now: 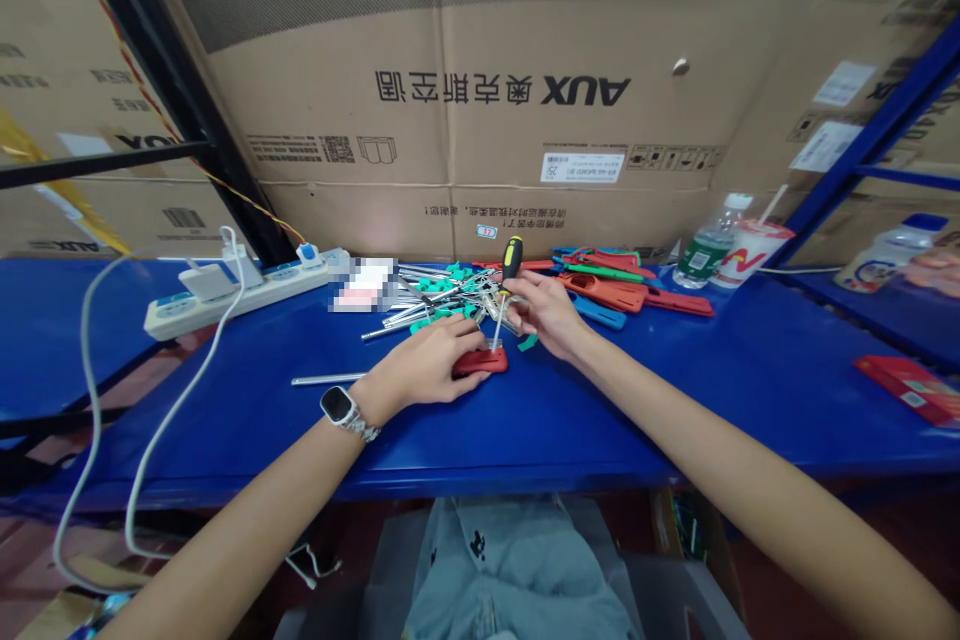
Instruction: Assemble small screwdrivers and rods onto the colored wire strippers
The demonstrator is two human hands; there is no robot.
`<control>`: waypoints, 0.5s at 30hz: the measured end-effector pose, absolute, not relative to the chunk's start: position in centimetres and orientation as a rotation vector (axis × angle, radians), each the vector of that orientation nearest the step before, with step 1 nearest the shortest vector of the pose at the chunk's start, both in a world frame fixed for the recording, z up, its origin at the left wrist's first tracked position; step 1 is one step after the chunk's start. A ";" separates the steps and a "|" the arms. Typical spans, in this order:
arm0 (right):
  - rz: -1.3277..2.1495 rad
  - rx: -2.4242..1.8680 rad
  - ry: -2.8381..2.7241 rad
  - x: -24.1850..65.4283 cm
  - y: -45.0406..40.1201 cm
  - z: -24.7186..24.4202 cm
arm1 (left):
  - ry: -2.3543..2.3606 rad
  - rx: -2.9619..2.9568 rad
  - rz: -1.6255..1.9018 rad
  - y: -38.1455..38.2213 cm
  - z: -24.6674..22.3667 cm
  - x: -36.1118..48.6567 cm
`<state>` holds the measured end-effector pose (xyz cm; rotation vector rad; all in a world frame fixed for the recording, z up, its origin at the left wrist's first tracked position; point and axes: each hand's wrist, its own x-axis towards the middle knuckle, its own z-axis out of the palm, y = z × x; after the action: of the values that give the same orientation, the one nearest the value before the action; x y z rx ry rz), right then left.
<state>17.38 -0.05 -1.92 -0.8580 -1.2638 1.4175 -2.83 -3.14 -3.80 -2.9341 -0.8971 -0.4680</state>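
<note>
My left hand (431, 360), with a watch on its wrist, is wrapped around a red long-necked lighter (491, 361) lying on the blue table. The lighter's metal tube (326, 380) sticks out to the left beyond the hand. In my right hand (551, 315) is a screwdriver (513, 258) with a yellow and black handle, gripped low near its shaft. It stands nearly upright, its tip down at the red lighter body. Just behind the hands lies a heap of metal tubes (409, 305) with green plastic parts (454, 282).
Orange, red, blue and green lighter casings (607, 290) are piled at the right rear. Beyond them stand a water bottle (705, 255) and a paper cup (750, 255) with a straw. A power strip (247, 290) with white cables lies left. A red packet (907, 388) sits far right.
</note>
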 end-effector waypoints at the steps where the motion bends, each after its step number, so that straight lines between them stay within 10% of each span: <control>1: 1.353 -0.868 -1.324 17.3 0.1 -1.9 | -0.923 -2.953 -0.474 -3.1 -3.7 -3.0; 15: 0.957 -0.775 -1.678 17.8 -1.4 -3.8 | -0.988 -2.982 -0.554 -3.0 -3.7 -3.3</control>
<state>17.79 -1.39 -3.79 -0.7746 -1.6784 0.9573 -3.32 -3.02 -3.71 -2.9816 -0.9885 -0.5538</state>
